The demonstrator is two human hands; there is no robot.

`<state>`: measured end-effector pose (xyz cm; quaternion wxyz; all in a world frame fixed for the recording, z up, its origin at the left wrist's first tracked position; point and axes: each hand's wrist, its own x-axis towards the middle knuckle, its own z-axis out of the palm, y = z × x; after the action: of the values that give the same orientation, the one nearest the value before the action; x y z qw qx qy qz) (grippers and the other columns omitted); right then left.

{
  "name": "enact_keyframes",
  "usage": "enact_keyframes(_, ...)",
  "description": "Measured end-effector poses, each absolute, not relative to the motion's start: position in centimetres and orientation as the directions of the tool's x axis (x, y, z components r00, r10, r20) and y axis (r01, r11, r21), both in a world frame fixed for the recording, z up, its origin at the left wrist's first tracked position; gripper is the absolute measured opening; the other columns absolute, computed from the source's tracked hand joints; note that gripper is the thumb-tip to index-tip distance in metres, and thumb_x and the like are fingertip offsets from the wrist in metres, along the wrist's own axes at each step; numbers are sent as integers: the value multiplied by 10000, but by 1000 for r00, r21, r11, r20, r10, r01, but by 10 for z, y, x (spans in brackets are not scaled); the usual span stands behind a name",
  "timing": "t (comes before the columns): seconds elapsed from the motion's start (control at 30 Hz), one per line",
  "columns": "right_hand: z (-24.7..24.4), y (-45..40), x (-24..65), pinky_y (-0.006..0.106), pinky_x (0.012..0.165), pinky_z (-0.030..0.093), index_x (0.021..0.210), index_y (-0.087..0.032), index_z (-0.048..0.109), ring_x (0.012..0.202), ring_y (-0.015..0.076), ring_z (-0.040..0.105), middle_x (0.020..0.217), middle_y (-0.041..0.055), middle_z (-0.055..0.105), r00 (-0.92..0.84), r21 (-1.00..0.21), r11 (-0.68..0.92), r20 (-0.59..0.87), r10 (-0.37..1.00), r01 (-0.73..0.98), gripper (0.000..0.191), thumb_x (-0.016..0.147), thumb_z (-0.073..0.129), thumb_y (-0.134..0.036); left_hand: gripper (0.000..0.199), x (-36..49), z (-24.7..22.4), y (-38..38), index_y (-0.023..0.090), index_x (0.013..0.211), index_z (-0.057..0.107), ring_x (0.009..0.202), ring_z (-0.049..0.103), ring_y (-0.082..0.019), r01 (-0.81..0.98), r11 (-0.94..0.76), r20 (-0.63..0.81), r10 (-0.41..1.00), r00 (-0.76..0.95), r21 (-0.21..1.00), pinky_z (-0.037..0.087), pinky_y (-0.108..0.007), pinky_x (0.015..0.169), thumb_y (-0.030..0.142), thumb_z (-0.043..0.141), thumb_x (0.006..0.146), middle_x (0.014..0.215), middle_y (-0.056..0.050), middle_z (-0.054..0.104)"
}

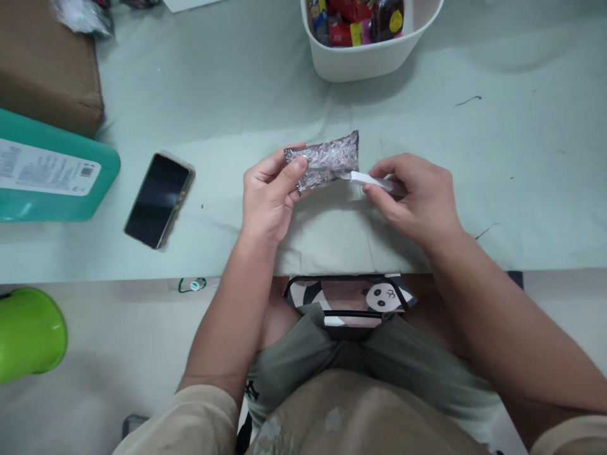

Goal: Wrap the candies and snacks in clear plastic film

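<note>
My left hand (272, 193) grips a small flat packet in clear bubble wrap (328, 163) by its left end, thumb on top and fingers beneath. The packet looks dark under the plastic and is held just above the table. My right hand (417, 196) is closed around a slim white utility knife (372, 181) that points left. The knife's tip is at the lower right edge of the packet; whether it cuts into the wrap, I cannot tell.
A phone (159, 200) lies left on the green-covered table (227, 82). Beyond it are a teal container (102, 167) and a cardboard box (52, 69). A white bin (360, 66) of colourful packets stands at the back. A panda-print pouch (341, 297) rests on the lap; a green bucket (31, 335) is below left.
</note>
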<state>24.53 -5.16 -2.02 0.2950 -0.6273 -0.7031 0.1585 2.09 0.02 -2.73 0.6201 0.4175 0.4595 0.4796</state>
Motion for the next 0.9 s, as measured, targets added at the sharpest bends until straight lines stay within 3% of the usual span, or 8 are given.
enact_keyframes(0.4,-23,-50,259,354,632,421,906,-246,696,701,205,589,815,56,705,-34,-585,147,200,979,798,172,878,647,-408,359,20,-27,-1,267,1007,739,1037,769,-264,-172,200,-177,974,141,964,692,-397,763,507,852,765,978,-25,765)
enact_keyframes(0.7,-23,-52,260,362,633,425,901,-248,680,683,202,584,803,52,690,-8,-543,119,203,979,831,133,882,660,-378,407,10,-28,6,260,966,746,892,770,-215,-180,194,-181,980,87,964,666,-315,676,543,880,706,907,-15,753)
enact_keyframes(0.9,-28,-48,273,395,727,459,923,-239,685,796,248,611,888,71,721,109,-403,26,309,945,915,138,885,643,-366,446,11,-24,4,261,954,713,900,757,-230,-208,170,-145,981,126,963,649,-346,709,589,875,698,846,-21,687)
